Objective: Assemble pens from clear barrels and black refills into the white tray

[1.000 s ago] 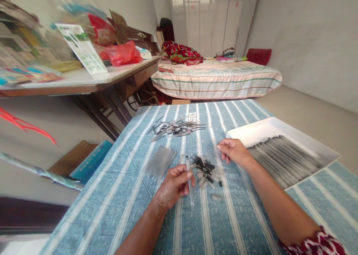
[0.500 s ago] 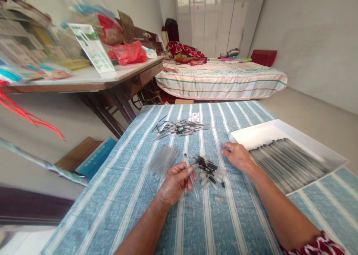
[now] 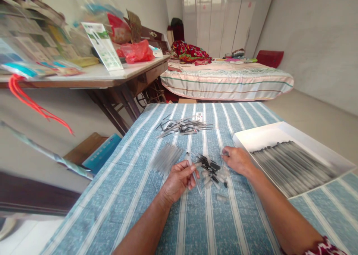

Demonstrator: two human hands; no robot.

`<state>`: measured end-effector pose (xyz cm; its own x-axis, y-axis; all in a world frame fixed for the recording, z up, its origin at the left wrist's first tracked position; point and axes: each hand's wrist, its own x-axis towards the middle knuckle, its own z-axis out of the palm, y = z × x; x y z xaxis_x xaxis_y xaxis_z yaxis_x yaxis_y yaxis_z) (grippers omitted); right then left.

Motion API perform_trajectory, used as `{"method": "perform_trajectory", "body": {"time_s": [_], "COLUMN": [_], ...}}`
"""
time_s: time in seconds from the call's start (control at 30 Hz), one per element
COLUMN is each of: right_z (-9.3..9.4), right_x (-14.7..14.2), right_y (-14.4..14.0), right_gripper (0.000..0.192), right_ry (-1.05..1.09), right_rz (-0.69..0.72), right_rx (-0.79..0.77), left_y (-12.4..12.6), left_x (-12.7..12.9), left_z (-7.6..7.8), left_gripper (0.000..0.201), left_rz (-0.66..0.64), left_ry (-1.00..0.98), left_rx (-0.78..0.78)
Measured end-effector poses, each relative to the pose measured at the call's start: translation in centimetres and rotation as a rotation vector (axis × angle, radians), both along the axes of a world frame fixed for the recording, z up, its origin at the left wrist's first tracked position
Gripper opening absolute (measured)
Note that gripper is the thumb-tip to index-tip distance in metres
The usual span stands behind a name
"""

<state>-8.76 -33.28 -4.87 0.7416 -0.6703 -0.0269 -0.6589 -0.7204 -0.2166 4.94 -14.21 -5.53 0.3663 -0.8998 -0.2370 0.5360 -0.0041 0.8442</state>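
My left hand (image 3: pixel 180 181) is closed around a clear pen barrel (image 3: pixel 199 186), held at a slant with its dark-tipped end up. Just right of it lies a loose heap of black and clear pen caps (image 3: pixel 213 170). My right hand (image 3: pixel 237 160) hovers between that heap and the white box, fingers curled together; a small greyish thing seems to show at the fingertips, too blurred to name. Left of the heap rests a bundle of clear barrels (image 3: pixel 165 158). Farther back, thin dark and pale pen refills (image 3: pixel 185 126) lie in a tangled pile.
A shallow white box (image 3: pixel 258 136) at the right holds a row of dark-ended pens (image 3: pixel 293 168). Blue striped cloth (image 3: pixel 156 217) covers the table. One cap (image 3: pixel 222 198) lies apart near me. At left stands a cluttered desk (image 3: pixel 131 74), and a bed (image 3: pixel 229 81) is beyond.
The view has turned slightly left, so things sit farther right. Relative to the table, my right hand has come a little nearer the caps. My left hand keeps its hold on the barrel.
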Motion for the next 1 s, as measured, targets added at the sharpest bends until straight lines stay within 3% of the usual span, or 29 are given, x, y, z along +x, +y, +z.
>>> {"method": "perform_trajectory", "body": {"time_s": [0.2, 0.43, 0.63, 1.0], "right_z": [0.1, 0.2, -0.1, 1.4], "right_x": [0.1, 0.7, 1.3, 3.1], "right_y": [0.1, 1.9, 3.7, 4.9], "right_gripper": [0.023, 0.023, 0.026, 0.03], "right_ry": [-0.089, -0.208, -0.271, -0.08], "right_rz": [0.117, 0.125, 0.272, 0.258], "right_rx": [0.145, 0.097, 0.028, -0.099], "left_y": [0.0, 0.0, 0.1, 0.2], "left_x": [0.0, 0.1, 0.0, -0.1], "left_z": [0.1, -0.1, -0.2, -0.1], "left_gripper": [0.021, 0.02, 0.021, 0.025], "left_rz": [0.006, -0.011, -0.017, -0.01], "left_ry": [0.007, 0.011, 0.025, 0.045], "left_rx": [0.0, -0.014, -0.015, -0.04]}}
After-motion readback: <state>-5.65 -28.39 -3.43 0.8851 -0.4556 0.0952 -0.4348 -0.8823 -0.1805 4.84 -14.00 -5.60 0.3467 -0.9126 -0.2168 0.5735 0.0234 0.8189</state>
